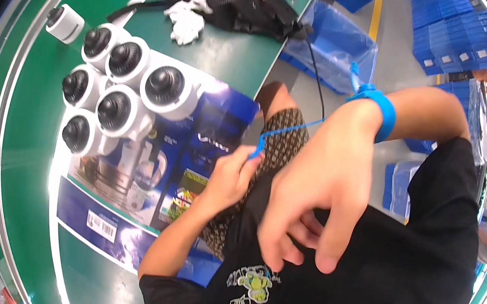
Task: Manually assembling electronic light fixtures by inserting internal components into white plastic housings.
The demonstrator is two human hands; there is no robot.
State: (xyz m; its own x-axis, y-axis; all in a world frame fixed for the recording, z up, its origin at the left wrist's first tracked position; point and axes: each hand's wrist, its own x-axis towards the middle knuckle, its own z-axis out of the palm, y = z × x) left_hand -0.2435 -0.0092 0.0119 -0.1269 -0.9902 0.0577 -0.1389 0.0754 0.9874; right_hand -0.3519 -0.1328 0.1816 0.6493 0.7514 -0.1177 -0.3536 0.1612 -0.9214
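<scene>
A blue band [387, 115] circles my right wrist, and a thin blue cord [294, 126] runs from it to my left hand [230, 178]. The thumb and fingers of that hand pinch the bunched cord end, beside the table edge. My right hand [320, 195] hangs raised in front of my black shirt. Its fingers are bent but apart, with nothing visible in them. Left of my left hand, several white cylindrical units [120, 111] with black stepped tops stand grouped on a blue printed carton [224, 114].
Another white unit [65, 23] stands apart on the green table [37, 140]. A black bag [228, 0] and crumpled white cloth [186, 19] lie farther back. Blue bins lined with plastic [336, 40] stand beyond the table edge. Stacked blue crates [459, 36] and people are at the right.
</scene>
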